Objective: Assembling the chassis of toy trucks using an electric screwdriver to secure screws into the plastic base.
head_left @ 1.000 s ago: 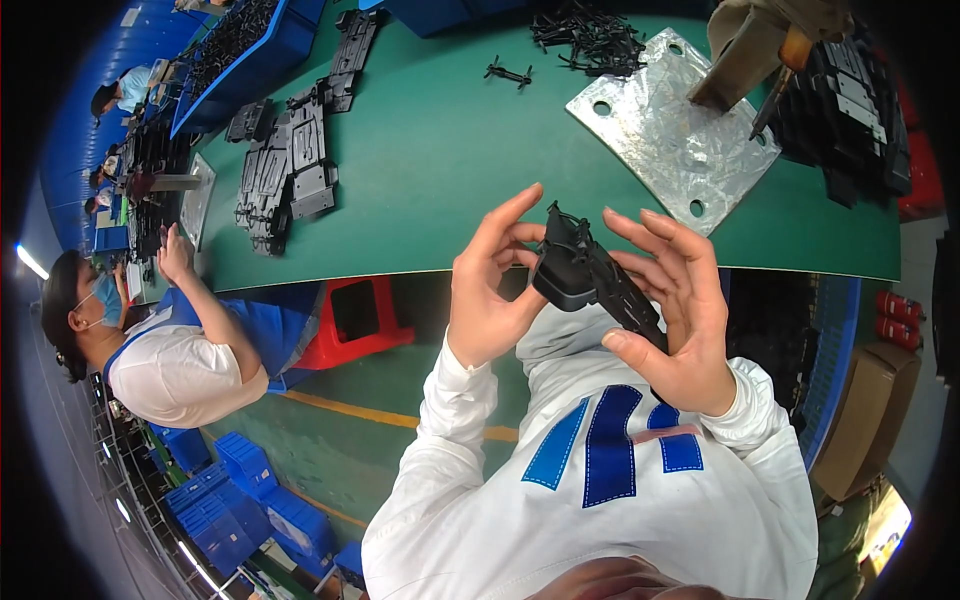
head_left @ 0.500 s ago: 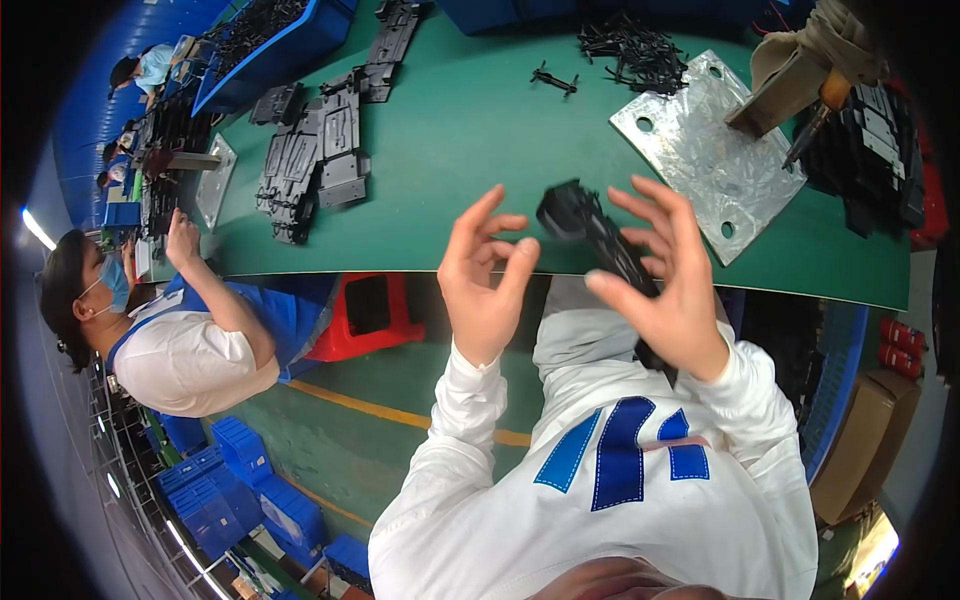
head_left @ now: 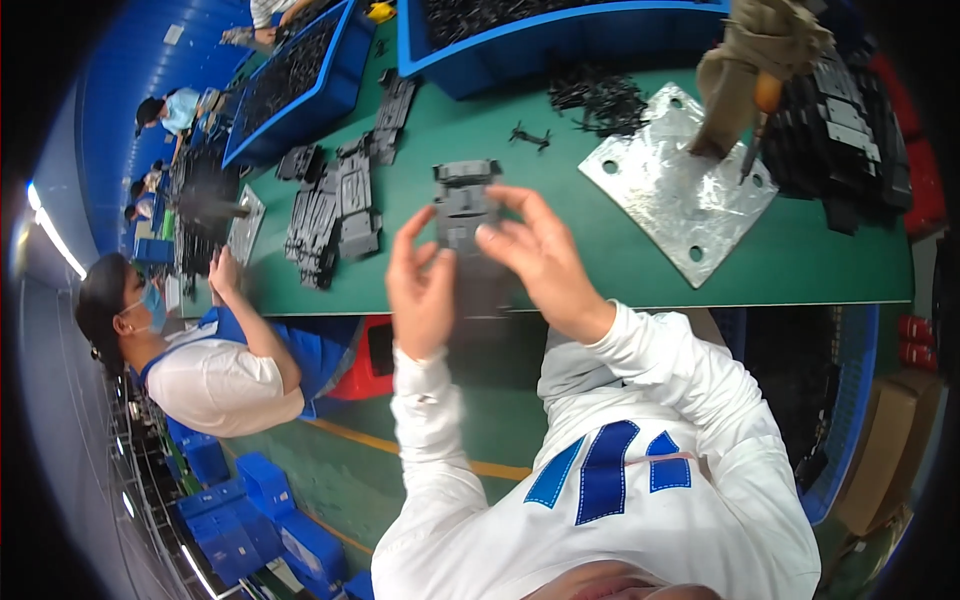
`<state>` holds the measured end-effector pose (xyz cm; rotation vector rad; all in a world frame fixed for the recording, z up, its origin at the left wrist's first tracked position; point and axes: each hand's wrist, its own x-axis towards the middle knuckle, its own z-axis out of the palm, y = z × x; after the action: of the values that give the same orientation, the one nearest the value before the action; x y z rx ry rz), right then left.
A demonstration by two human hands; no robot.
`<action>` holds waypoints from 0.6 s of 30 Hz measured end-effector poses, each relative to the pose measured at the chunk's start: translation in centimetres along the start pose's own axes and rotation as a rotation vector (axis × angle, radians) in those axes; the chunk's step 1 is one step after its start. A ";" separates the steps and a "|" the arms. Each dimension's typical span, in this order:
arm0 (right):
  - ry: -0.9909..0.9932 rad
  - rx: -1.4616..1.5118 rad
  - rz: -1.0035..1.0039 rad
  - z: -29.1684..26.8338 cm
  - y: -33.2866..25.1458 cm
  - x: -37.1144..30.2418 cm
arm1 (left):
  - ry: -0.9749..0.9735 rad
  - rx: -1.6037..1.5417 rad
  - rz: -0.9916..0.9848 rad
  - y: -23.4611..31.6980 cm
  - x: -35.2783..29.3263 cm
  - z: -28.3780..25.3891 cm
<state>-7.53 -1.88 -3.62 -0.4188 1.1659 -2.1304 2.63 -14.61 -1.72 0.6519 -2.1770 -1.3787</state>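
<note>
A long, flat black plastic part [head_left: 465, 205], moulded with ridges and slots, is upright in front of me over the near edge of the green table [head_left: 600, 240]. My left hand [head_left: 420, 290] grips its left side, thumb and fingers closed along the edge. From the right, my right hand [head_left: 545, 255] is closed on the part too, its thumb across the face and fingers at the upper right edge. The lower end is blurred. Similar black parts [head_left: 357, 195] lie in a group on the table to the left.
Ahead lie a small black bar-shaped piece [head_left: 530, 137] and a heap of others [head_left: 600, 98], before a blue bin [head_left: 560, 52]. Rightward are a silvery plate [head_left: 690, 210] with a cloth-wrapped post [head_left: 745, 75], an orange-handled tool [head_left: 768, 92] and stacked black parts [head_left: 830, 130]. A co-worker [head_left: 225, 370] sits left.
The black part has moved left and turned from a slanted edge-on position to face me. My left hand, previously open and apart from it, has closed on its side. My view has shifted.
</note>
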 end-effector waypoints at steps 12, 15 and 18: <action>0.203 -0.653 -0.603 -14.4 -10.6 -9.4 | 0.325 0.887 0.224 -16.6 15.6 -21.5; 0.616 -0.903 -0.919 -21.1 -16.7 -7.6 | 0.339 0.813 0.063 -16.4 16.9 -19.8; 0.878 -1.261 -0.969 -26.6 -22.7 -3.7 | 0.477 0.989 0.108 -15.6 16.9 -19.2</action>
<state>-28.70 25.87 0.80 -0.6789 3.3618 -1.9739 3.67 -44.16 -6.40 1.0320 -2.3165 0.0284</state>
